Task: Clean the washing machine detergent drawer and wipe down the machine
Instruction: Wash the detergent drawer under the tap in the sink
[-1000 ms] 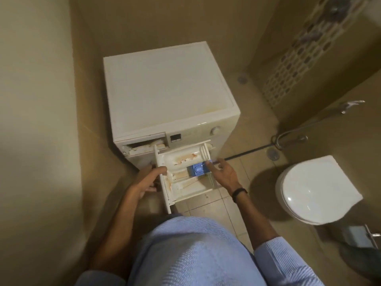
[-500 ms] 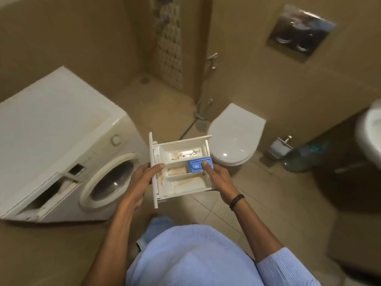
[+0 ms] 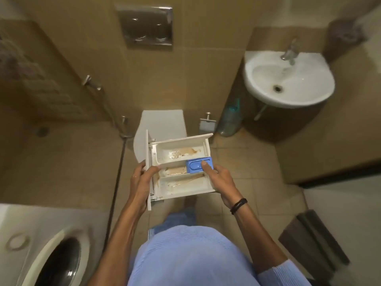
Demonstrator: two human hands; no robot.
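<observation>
The drawer (image 3: 179, 146) is out now, carried away from the washing machine (image 3: 31, 234).
The left hand (image 3: 142, 180) and right hand (image 3: 220, 178) each grip a side of it in front of the toilet (image 3: 162, 122). The sink (image 3: 288, 79) is far right, so it probably gets washed next.

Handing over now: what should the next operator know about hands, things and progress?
The left hand grips the detergent drawer at its front panel. The right hand holds the opposite end, thumb on the blue insert.
The drawer is out of the washing machine, with brown residue in its compartments. The sink is ahead, to the right.
Done: drawer out. Left: wash drawer, wipe machine.
</observation>
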